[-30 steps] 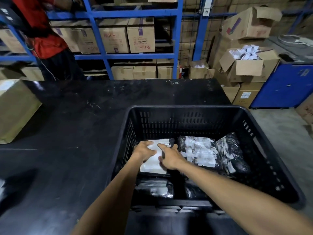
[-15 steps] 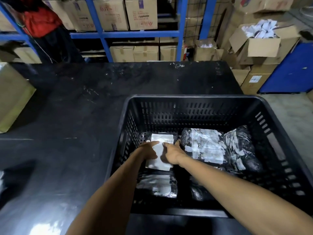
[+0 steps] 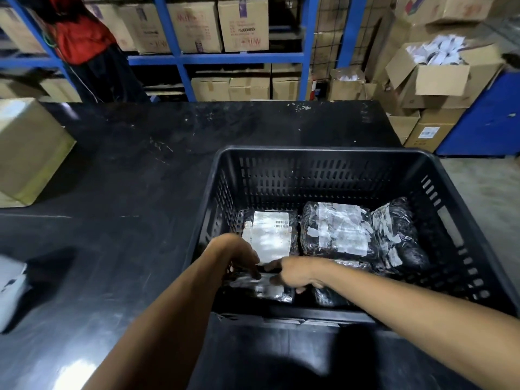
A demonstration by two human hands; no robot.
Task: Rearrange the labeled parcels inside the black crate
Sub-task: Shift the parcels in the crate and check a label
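Observation:
The black crate (image 3: 450, 220) stands on the black table and holds several black plastic parcels. A parcel with a large white label (image 3: 268, 235) lies flat at the far left of the crate floor. Beside it are a middle parcel (image 3: 334, 230) and a right parcel (image 3: 399, 235), both patched with white labels. A shiny near parcel (image 3: 264, 289) lies by the front wall. My left hand (image 3: 239, 257) curls down onto its left end. My right hand (image 3: 294, 273) rests spread fingers on its top. Neither hand touches the white-labelled parcel.
A brown carton (image 3: 28, 150) sits at the table's left edge, and a white object (image 3: 9, 280) lies near the left border. Blue shelving (image 3: 213, 56) with cartons stands behind, where a person in red (image 3: 78, 38) is. Open boxes (image 3: 439, 71) are stacked at the right.
Both hands have let go of the white-labelled parcel, which now lies flat at the far left. They have drawn back toward me onto the near parcel.

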